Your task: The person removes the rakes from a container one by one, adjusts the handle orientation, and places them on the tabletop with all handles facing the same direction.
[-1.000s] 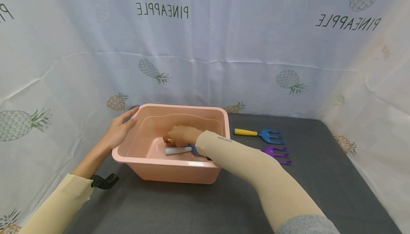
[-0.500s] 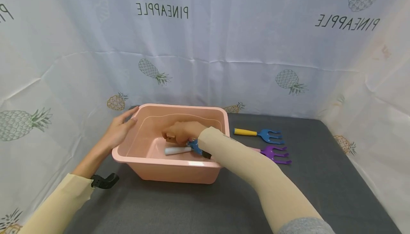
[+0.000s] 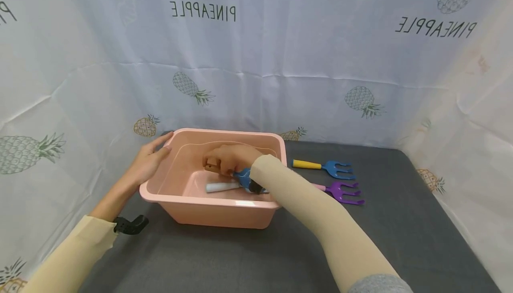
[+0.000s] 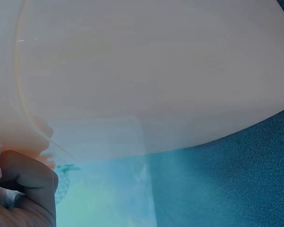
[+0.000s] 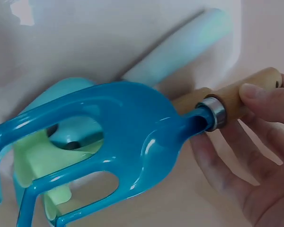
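A pink plastic basin (image 3: 216,215) stands on the dark table. My left hand (image 3: 146,164) grips its left rim, the thumb over the edge; the left wrist view has the curled fingers (image 4: 33,175) at the basin wall. Inside the basin my right hand (image 3: 232,157) holds a blue hand fork (image 5: 137,127) by its wooden handle (image 5: 251,92), thumb on top. Under that fork lie a light green tool (image 5: 33,156), partly hidden, and a light blue tool with a white handle (image 5: 184,45). Another wooden handle shows partly behind the held one.
On the table right of the basin lie a blue hand fork with a yellow handle (image 3: 306,164) and a purple fork (image 3: 340,190) with a pink handle, partly behind the right forearm. A pineapple-print curtain (image 3: 256,97) hangs behind and at both sides.
My right hand has risen a little inside the basin with the fork, and more of the fork's blue head shows below the wrist. The left hand stays on the rim.
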Tool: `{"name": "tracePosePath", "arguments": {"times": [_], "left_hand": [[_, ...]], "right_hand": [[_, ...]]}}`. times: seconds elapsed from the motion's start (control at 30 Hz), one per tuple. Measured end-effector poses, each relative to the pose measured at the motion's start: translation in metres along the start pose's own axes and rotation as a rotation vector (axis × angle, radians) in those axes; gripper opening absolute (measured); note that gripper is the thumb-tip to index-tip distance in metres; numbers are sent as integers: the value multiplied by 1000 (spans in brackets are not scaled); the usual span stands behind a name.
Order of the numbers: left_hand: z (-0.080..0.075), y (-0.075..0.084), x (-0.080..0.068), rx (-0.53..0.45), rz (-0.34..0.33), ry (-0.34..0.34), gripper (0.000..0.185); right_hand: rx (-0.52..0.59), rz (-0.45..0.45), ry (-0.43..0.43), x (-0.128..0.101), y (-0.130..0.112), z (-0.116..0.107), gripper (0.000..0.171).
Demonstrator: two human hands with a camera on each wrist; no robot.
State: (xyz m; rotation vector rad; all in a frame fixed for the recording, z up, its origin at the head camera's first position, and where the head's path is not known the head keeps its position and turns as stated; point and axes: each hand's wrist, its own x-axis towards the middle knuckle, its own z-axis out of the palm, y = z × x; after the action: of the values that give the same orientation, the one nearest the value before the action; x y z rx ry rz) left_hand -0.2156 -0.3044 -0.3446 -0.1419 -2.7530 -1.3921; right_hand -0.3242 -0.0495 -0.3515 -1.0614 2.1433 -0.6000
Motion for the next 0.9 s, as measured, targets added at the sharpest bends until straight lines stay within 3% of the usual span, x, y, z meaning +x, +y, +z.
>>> {"name": "tracePosePath", "arguments": {"times": [0.17,0.33,0.6,0.73,0.9], "left_hand": [[0,0,0,3,6,8,57],[0,0,0,0,7,4,57],[0,-1,1,-5,5,6,57],[0,-1,1,2,19,12,57],[0,-2,1,20,11,13,57]], "right_hand": [[-55,12,-3,0,-4,-4,71],[65,64,-35,1,-6,-5,70],[-51,2,-79,2,-7,-9,69],[-30,1,-100,2,-10,-11,70],[-34,-68,-100,1,-13,-13,70]]}}
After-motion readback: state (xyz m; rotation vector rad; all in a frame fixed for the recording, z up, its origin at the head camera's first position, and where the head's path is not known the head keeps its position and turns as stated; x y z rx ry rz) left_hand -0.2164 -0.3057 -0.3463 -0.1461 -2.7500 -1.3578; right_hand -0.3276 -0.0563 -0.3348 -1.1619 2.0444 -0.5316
